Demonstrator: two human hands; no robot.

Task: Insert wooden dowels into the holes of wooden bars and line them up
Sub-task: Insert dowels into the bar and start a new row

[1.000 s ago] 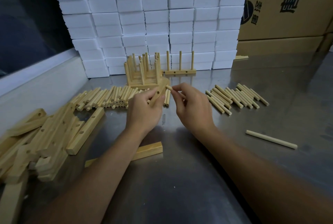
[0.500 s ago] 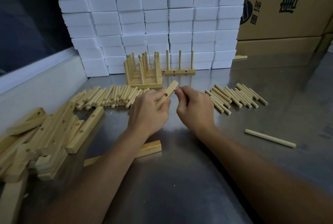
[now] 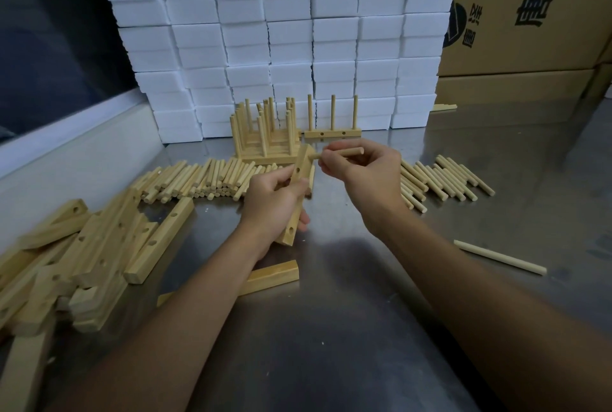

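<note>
We see the bar (image 3: 298, 194) tilted above the counter (image 3: 347, 328), left hand (image 3: 270, 204) wrapped round it | dowel (image 3: 334, 154) meets its top end, pinched by right hand (image 3: 366, 176) | loose dowels (image 3: 443, 181) right, bar pile (image 3: 82, 256) left, finished racks (image 3: 265, 133) behind

bare steel table (image 3: 381, 328) near, dowel piles (image 3: 198, 179) and foam blocks (image 3: 298, 47) behind

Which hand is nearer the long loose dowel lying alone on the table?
Right. The right hand is up-left of the long loose dowel, apart from it; the left hand is farther left, gripping the bar.
</note>
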